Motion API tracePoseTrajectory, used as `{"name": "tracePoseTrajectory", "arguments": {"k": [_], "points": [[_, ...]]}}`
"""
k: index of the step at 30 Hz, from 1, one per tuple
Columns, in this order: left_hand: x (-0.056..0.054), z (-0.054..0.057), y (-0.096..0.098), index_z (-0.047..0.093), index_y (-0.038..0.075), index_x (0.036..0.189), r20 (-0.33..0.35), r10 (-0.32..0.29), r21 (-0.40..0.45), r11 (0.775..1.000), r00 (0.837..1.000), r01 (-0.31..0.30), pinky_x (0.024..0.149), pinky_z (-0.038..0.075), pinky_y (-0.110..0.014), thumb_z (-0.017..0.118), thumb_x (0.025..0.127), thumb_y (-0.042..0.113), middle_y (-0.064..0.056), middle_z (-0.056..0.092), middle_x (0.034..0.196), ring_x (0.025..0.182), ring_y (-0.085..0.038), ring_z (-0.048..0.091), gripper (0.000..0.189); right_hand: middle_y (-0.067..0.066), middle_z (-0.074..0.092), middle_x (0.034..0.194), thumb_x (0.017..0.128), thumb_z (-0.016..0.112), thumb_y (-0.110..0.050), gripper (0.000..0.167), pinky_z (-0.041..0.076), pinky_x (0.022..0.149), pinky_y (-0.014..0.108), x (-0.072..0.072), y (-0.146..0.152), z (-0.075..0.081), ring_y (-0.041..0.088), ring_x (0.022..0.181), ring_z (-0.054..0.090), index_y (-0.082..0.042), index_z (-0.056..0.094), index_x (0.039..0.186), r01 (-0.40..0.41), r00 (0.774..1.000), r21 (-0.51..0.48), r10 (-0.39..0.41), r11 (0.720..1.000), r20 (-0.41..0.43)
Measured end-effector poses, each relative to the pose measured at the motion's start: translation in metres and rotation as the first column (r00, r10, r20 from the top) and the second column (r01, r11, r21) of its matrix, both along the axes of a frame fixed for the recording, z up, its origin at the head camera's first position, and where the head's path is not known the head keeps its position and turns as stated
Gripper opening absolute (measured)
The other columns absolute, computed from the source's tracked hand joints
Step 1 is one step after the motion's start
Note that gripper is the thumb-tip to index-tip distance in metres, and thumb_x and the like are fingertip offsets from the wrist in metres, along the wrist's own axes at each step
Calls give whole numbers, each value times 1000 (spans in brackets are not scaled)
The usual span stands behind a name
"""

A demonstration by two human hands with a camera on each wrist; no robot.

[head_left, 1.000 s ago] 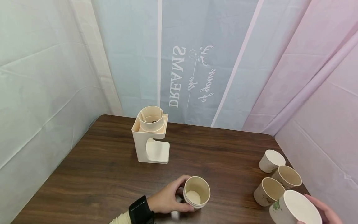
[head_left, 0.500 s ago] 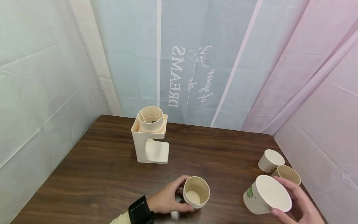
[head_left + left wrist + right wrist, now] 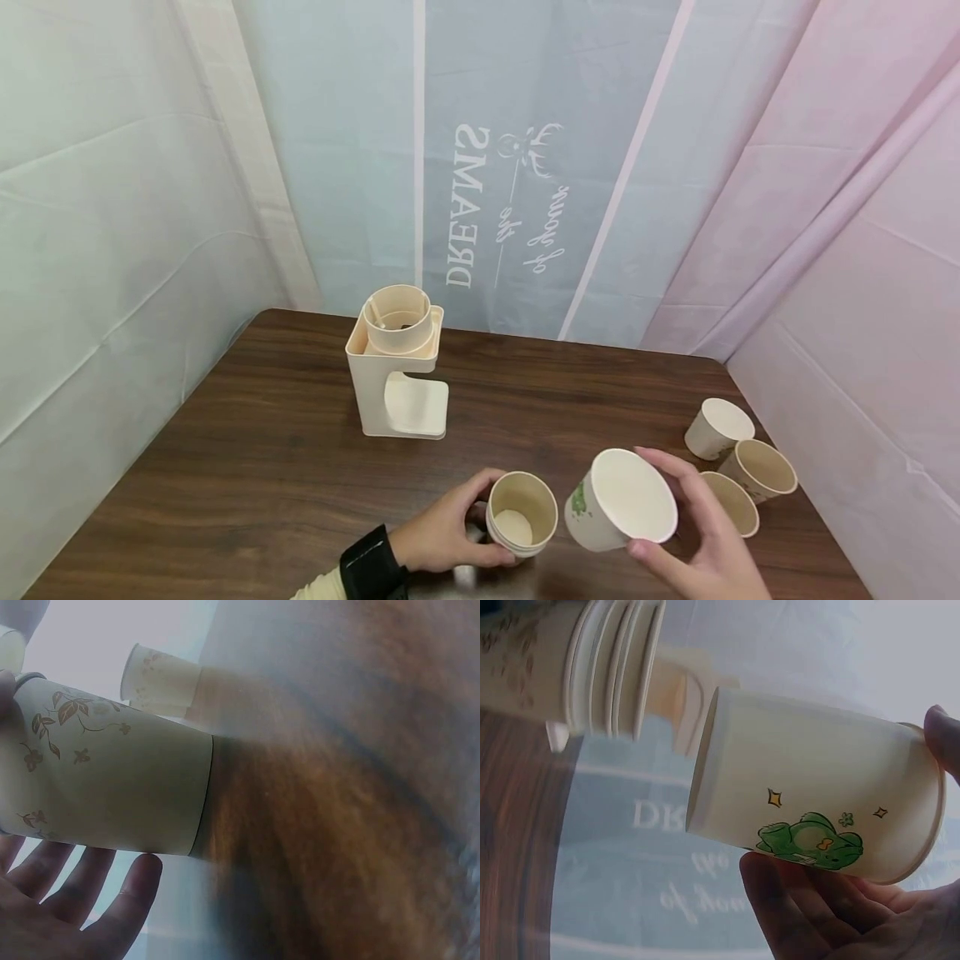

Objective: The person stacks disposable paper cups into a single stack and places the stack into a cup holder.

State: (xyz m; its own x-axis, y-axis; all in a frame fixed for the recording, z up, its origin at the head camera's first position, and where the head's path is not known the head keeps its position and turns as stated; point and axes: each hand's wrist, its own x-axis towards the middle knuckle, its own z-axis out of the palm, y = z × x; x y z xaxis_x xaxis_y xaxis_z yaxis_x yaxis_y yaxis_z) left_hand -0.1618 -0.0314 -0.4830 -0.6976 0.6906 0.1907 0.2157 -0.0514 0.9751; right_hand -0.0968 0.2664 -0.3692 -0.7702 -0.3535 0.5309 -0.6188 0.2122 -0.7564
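My left hand (image 3: 450,533) grips a stack of nested beige paper cups (image 3: 522,512) near the front of the table. In the left wrist view, the outer cup (image 3: 112,765) carries a brown leaf print and meets the tabletop. Just to the right, my right hand (image 3: 705,533) holds a white paper cup (image 3: 633,496) by its side, tilted and apart from the stack. The right wrist view shows a green bear printed on this cup (image 3: 817,780), with the thumb at its upper edge. Several stacked rims (image 3: 615,671) appear beside it there.
A cream stand (image 3: 397,396) with a round holder (image 3: 401,337) on top is at the back left. At the right edge are a white cup (image 3: 718,427) and two beige ones (image 3: 761,467), the nearer partly behind my right hand. Fabric walls surround the dark wooden table (image 3: 225,467).
My right hand has carried the white cup leftward from the right edge to beside the stack, uncovering the cups behind it. My left hand keeps its hold on the stack.
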Motion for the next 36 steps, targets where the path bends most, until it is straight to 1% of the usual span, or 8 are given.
{"name": "tracePoseTrajectory", "arguments": {"k": [4, 8, 9, 15, 23, 27, 34, 36], "points": [[0, 0, -1, 46, 21, 143, 6, -9, 0, 1000, 1000, 9, 97, 53, -30, 84, 86, 13, -7, 57, 134, 120, -21, 60, 69, 4, 64, 128, 69, 78, 18, 87, 53, 85, 20, -2, -18, 2, 10, 105, 64, 11, 38, 146, -13, 1000, 5, 13, 1000, 10], [0, 1, -1, 46, 20, 143, 1, -12, -1, 1000, 1000, 12, 96, 54, -31, 84, 86, 12, -7, 58, 133, 118, -21, 61, 70, 3, 63, 128, 70, 81, 16, 88, 51, 87, 19, -5, -34, 4, 11, 106, 63, 5, 40, 147, 17, 999, 46, -18, 999, 37], [-1, 1, -1, 45, 20, 143, 0, -11, -2, 1000, 1000, 11, 96, 54, -31, 84, 86, 12, -7, 58, 133, 118, -20, 61, 70, 3, 63, 129, 69, 82, 15, 89, 51, 88, 19, -6, -37, 4, 11, 107, 63, 4, 40, 147, 23, 999, 56, -24, 998, 34], [0, 1, -1, 45, 22, 143, -12, -4, -6, 1000, 1000, 4, 97, 54, -31, 84, 85, 13, -2, 58, 131, 117, -14, 60, 70, 7, 61, 132, 71, 86, 8, 90, 49, 89, 19, -10, -53, -3, 13, 110, 62, -5, 42, 149, 41, 998, 80, -44, 996, 38], [0, 0, -1, 45, 21, 143, -7, -3, -4, 1000, 1000, 3, 98, 53, -30, 84, 86, 14, -3, 57, 132, 117, -13, 61, 69, 8, 61, 133, 70, 90, 1, 89, 50, 91, 19, -14, -62, -20, 12, 113, 61, -9, 45, 147, 68, 998, 105, -69, 992, 7], [1, 0, -2, 45, 20, 142, -8, 2, -12, 1000, 1000, -2, 98, 52, -29, 84, 86, 14, -3, 57, 132, 115, -12, 62, 69, 5, 62, 132, 72, 92, -5, 87, 52, 91, 23, -15, -65, -24, 13, 113, 62, -13, 46, 146, 88, 996, 142, -90, 986, 10], [0, -2, -1, 45, 20, 142, -29, 2, -1, 1000, 1000, -2, 97, 53, -30, 84, 86, 14, -4, 56, 133, 116, -13, 62, 68, 1, 62, 130, 74, 93, -13, 83, 53, 89, 26, -15, -66, -31, 14, 109, 63, -10, 49, 144, 110, 993, 196, -114, 974, 7], [0, -3, 0, 45, 20, 142, -35, 2, 4, 1000, 999, -2, 98, 53, -30, 84, 86, 14, -4, 56, 134, 117, -13, 61, 68, 0, 62, 130, 75, 92, -16, 81, 54, 88, 28, -14, -66, -33, 14, 109, 63, -12, 49, 144, 120, 992, 224, -124, 967, 8]]}}
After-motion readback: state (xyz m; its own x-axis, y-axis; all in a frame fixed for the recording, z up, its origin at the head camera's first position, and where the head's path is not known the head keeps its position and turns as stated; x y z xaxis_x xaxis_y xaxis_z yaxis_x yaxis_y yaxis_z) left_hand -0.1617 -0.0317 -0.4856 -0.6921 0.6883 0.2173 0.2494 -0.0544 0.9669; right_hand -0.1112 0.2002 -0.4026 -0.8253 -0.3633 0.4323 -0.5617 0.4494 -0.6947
